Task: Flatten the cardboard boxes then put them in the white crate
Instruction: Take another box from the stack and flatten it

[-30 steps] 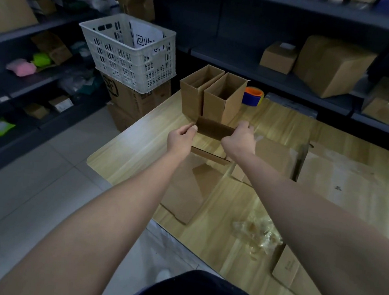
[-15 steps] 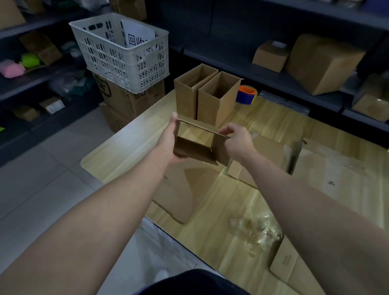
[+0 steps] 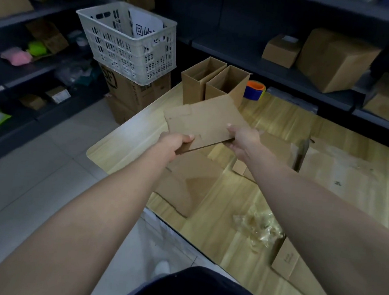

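While both hands hold it clear of the bench (image 3: pixel 284 121), the flattened box (image 3: pixel 200 122) lies nearly level, collapsed to a thin slab.

Left hand (image 3: pixel 177 142): clamped on the near left corner, thumb on top, fingers under.
Right hand (image 3: pixel 243 137): clamped on the right edge, thumb on top.
White crate (image 3: pixel 117 48): off the bench to the far left, perched on a brown carton (image 3: pixel 132 91); a printed sheet (image 3: pixel 147 27) leans inside it.
Two upright boxes (image 3: pixel 214 86): not yet flattened, side by side at the far bench edge, just behind the held slab.

Judged step: carry to the crate.

Risks from here:
- The slab may spring open if either grip eases; a dark gap shows along its near edge.
- The leading edge could catch the crate rim or the leaning sheet and jam short of the bottom.
- A push on the rim could shift the crate, since it sits only on cardboard.
- On a swing left, the far edge would pass close to the upright boxes and could tip them.
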{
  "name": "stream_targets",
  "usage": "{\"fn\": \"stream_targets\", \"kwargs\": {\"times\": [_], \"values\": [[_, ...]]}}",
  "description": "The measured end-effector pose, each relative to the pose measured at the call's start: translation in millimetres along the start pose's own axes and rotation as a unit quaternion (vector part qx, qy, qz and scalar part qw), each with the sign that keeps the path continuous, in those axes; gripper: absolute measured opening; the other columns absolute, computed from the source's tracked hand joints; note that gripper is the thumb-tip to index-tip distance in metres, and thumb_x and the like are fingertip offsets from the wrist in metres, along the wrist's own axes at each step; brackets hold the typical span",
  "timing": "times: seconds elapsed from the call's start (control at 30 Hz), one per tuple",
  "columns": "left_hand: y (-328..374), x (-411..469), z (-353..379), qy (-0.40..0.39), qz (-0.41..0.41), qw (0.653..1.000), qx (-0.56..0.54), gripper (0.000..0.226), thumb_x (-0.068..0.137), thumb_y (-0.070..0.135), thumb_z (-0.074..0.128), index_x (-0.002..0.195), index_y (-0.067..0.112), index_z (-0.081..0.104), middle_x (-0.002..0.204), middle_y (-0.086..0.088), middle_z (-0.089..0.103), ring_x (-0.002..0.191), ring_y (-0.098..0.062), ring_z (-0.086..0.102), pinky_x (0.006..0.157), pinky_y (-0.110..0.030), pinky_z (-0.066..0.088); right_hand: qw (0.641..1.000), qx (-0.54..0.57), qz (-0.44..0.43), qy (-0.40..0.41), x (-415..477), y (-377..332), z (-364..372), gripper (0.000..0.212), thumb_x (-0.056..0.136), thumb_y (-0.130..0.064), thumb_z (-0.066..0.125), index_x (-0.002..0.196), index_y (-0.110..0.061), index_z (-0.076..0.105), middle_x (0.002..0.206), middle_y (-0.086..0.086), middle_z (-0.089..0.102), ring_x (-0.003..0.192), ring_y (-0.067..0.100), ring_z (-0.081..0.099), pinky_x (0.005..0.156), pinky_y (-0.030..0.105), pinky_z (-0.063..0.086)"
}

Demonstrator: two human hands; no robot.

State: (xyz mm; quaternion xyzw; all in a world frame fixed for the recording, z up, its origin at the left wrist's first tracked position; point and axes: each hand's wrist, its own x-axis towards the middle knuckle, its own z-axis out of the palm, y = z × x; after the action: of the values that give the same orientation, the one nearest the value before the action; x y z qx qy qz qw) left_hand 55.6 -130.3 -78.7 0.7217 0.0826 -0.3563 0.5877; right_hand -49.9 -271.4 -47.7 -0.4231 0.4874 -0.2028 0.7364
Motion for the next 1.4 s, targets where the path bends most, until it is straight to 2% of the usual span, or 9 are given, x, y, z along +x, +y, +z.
{"fn": "stream_targets", "kwargs": {"times": [0.13, 0.3, 0.43, 0.57, 0.8, 0.93, 1.07, 1.23, 1.4], "values": [[-3.5, 1.1, -8.7, 0.025, -0.003, 0.999, 0.044, 0.076, 0.073, 0.028, 0.08, 0.133, 0.004, 0.041, 0.129, -0.012, 0.053, 0.112, -0.031, 0.055, 0.09, -0.041, 0.05, 0.994, -0.099, -0.014, 0.037, 6.9, 4.5, 12.9, 0.055, 0.084, 0.007, 0.061, 0.128, -0.013, 0.034, 0.111, 0.011, 0.05, 0.098, 0.027, 0.055, 0.056, 0.034, 0.055], [-2.0, 13.2, -44.9, 0.119, 0.037, 0.959, 0.254, 0.094, 0.075, 0.049, 0.073, 0.146, 0.014, 0.021, 0.147, -0.013, 0.027, 0.132, -0.038, 0.034, 0.102, -0.053, 0.039, 0.972, -0.232, -0.028, -0.019, 11.8, 13.6, 38.2, 0.066, 0.084, 0.004, 0.064, 0.136, -0.015, 0.029, 0.103, 0.006, 0.046, 0.074, 0.015, 0.048, 0.054, 0.03, 0.051], [-4.9, 36.7, -84.1, 0.079, 0.045, 0.97, 0.226, 0.089, 0.072, 0.051, 0.075, 0.139, 0.011, 0.034, 0.137, -0.011, 0.045, 0.123, -0.032, 0.045, 0.098, -0.046, 0.043, 0.952, -0.297, -0.038, -0.068, 18.7, 26.9, 71.9, 0.073, 0.087, 0.002, 0.061, 0.145, -0.017, 0.02, 0.116, 0.011, 0.045, 0.076, 0.018, 0.051, 0.075, 0.04, 0.057], [-5.7, 70.4, -119.8, 0.055, 0.027, 0.982, 0.177, 0.068, 0.068, 0.041, 0.082, 0.12, 0.007, 0.053, 0.118, -0.01, 0.061, 0.101, -0.029, 0.059, 0.086, -0.041, 0.051, 0.946, -0.315, -0.048, -0.061, 35.0, 50.8, 111.4, 0.078, 0.088, -0.006, 0.064, 0.148, -0.014, 0.015, 0.133, 0.013, 0.045, 0.112, 0.03, 0.053, 0.085, 0.042, 0.054], [-4.0, 146.2, -181.1, 0.043, -0.03, 0.971, 0.234, 0.065, 0.071, 0.035, 0.081, 0.121, 0.007, 0.049, 0.117, -0.013, 0.06, 0.104, -0.032, 0.059, 0.09, -0.044, 0.05, 0.901, -0.426, 0.01, -0.082, 68.2, 118.0, 187.6, 0.066, 0.086, -0.018, 0.069, 0.141, 0.0, 0.036, 0.137, 0.014, 0.05, 0.124, 0.03, 0.05, 0.102, 0.036, 0.042], [-16.5, 177.2, -192.9, 0.065, -0.005, 0.914, 0.402, 0.071, 0.072, 0.029, 0.079, 0.13, 0.008, 0.043, 0.133, -0.015, 0.049, 0.12, -0.032, 0.049, 0.099, -0.041, 0.044, 0.864, -0.497, 0.016, -0.084, 76.2, 154.8, 200.1, 0.077, 0.081, -0.025, 0.075, 0.142, -0.004, 0.034, 0.135, 0.014, 0.051, 0.124, 0.03, 0.05, 0.098, 0.036, 0.046], [-20.2, 187.0, -187.6, 0.051, 0.045, 0.875, 0.48, 0.096, 0.068, 0.044, 0.079, 0.142, 0.012, 0.026, 0.144, -0.012, 0.024, 0.134, -0.034, 0.025, 0.108, -0.047, 0.031, 0.796, -0.603, -0.007, -0.053, 80.2, 174.9, 214.3, 0.1, 0.083, -0.039, 0.071, 0.147, 0.005, 0.008, 0.146, 0.02, 0.034, 0.137, 0.032, 0.031, 0.106, 0.033, 0.032], [-18.8, 204.2, -182.3, 0.028, 0.059, 0.838, 0.542, 0.094, 0.066, 0.042, 0.082, 0.137, 0.012, 0.028, 0.142, -0.012, 0.027, 0.134, -0.031, 0.025, 0.104, -0.045, 0.035, 0.763, -0.646, 0.012, -0.025, 84.7, 186.4, 223.8, 0.112, 0.079, -0.032, 0.077, 0.148, 0.005, -0.004, 0.15, 0.021, 0.016, 0.136, 0.036, 0.032, 0.107, 0.04, 0.035], [-20.1, 217.4, -175.7, 0.047, 0.081, 0.826, 0.556, 0.09, 0.062, 0.039, 0.085, 0.131, 0.009, 0.034, 0.137, -0.014, 0.037, 0.127, -0.032, 0.035, 0.097, -0.042, 0.038, 0.737, -0.675, 0.022, 0.012, 94.3, 187.8, 235.5, 0.121, 0.073, -0.03, 0.082, 0.147, 0.005, -0.007, 0.144, 0.023, 0.024, 0.128, 0.036, 0.044, 0.1, 0.038, 0.042]]}}
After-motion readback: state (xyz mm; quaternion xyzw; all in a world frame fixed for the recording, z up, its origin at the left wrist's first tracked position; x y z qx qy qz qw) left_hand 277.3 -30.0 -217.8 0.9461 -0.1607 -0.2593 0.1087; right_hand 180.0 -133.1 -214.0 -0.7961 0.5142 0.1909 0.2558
